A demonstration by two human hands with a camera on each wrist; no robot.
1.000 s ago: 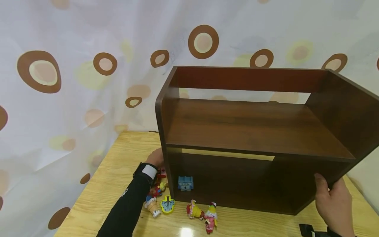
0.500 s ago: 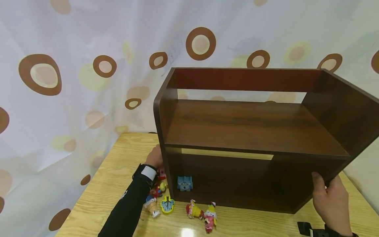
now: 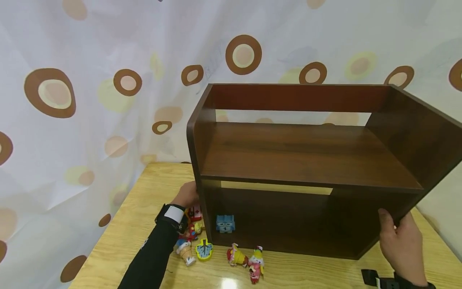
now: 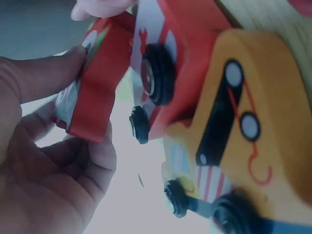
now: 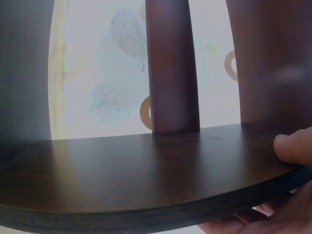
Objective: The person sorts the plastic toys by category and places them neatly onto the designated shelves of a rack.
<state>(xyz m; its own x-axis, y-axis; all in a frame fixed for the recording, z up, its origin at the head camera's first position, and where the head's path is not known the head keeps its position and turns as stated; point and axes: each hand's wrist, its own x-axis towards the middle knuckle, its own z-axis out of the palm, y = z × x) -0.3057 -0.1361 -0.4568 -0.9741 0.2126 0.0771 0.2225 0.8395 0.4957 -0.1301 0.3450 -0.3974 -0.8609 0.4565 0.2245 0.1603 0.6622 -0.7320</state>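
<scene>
A dark brown two-tier shelf (image 3: 317, 150) stands on the table, and a blue owl-faced block (image 3: 225, 224) sits at the left of its lower tier. My right hand (image 3: 402, 245) grips the front edge of the right side panel, thumb on the inner face (image 5: 295, 146). Beyond the left panel, my left hand (image 3: 187, 194) is partly hidden. In the left wrist view it pinches a red toy block (image 4: 97, 92) with a printed face between thumb and fingers. Right beside that are a red-and-white wheeled toy car (image 4: 165, 58) and an orange toy crane truck (image 4: 243, 126).
Left of the shelf lie a red toy with a white cross (image 3: 195, 212), small figurines (image 3: 185, 252) and a yellow-rimmed tree piece (image 3: 204, 249). In front lie a yellow-and-red figurine (image 3: 237, 255) and a pink one (image 3: 255, 273). A patterned curtain (image 3: 90, 140) hangs behind.
My left hand has drawn slightly back and left, showing more of the red toy with the cross. The right hand keeps its grip on the panel; the view has shifted a little.
</scene>
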